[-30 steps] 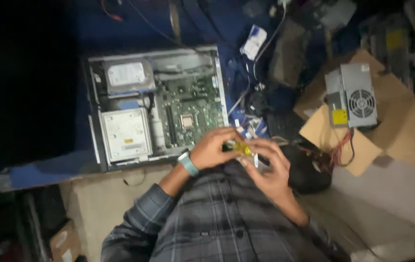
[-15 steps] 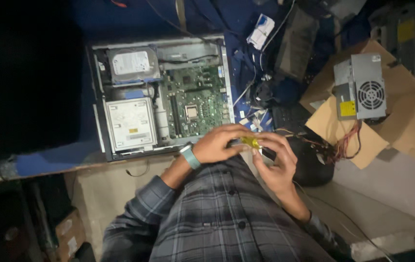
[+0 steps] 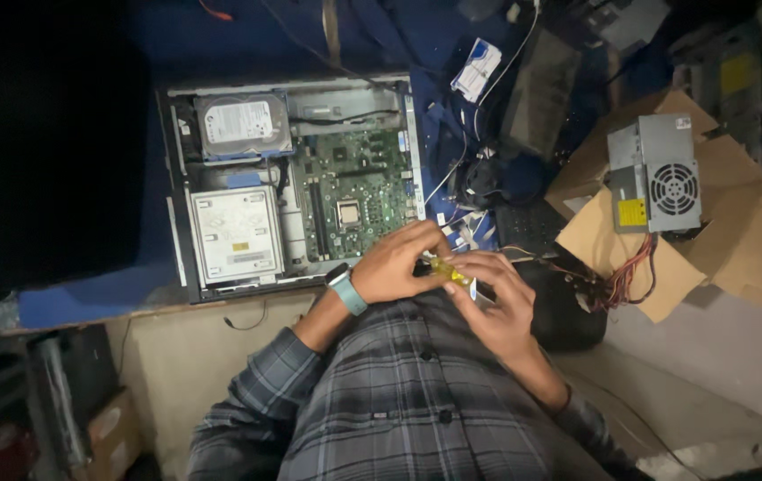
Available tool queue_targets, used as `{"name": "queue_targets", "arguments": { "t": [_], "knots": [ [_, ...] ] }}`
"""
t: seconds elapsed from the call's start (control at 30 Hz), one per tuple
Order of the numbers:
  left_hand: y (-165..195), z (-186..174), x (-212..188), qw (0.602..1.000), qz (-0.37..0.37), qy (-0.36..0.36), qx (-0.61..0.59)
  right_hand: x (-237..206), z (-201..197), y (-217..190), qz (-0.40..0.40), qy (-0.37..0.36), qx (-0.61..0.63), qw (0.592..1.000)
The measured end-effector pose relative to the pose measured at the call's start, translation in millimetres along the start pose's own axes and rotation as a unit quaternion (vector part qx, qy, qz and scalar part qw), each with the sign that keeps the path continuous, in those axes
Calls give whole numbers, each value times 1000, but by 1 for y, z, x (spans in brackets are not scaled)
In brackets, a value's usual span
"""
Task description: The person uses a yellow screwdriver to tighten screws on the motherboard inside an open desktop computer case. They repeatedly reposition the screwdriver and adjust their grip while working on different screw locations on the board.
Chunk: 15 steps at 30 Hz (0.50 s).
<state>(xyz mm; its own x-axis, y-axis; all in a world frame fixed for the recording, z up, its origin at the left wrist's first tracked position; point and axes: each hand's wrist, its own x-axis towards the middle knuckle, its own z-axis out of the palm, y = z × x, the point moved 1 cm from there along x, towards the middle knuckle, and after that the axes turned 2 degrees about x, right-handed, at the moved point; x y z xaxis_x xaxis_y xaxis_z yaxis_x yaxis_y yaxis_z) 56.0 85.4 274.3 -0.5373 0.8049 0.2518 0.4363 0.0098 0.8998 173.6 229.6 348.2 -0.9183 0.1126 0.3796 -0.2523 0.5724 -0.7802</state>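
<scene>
One yellow-handled tool (image 3: 449,270), your left hand (image 3: 399,264) and right hand (image 3: 492,298) both clamped round it; one open computer case (image 3: 292,183) just beyond grip.

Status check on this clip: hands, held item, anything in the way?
Left hand and right hand both grip the small yellow tool. Open desktop computer case just beyond. Nothing in between.
</scene>
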Motion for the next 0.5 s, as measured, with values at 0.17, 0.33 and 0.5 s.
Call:
{"name": "queue_targets", "arguments": {
  "t": [0.17, 0.33, 0.5],
  "knots": [
    [-12, -18, 0, 995, 5, 6, -95, -5, -3, 11, -5, 3, 4, 1000],
    [-30, -32, -5, 988, -92, 96, -84, -12, -9, 21, 22, 42, -20, 999],
    [-25, -32, -4, 991, -54, 53, -113, -11, -8, 28, 23, 33, 45, 998]
  ]
}}
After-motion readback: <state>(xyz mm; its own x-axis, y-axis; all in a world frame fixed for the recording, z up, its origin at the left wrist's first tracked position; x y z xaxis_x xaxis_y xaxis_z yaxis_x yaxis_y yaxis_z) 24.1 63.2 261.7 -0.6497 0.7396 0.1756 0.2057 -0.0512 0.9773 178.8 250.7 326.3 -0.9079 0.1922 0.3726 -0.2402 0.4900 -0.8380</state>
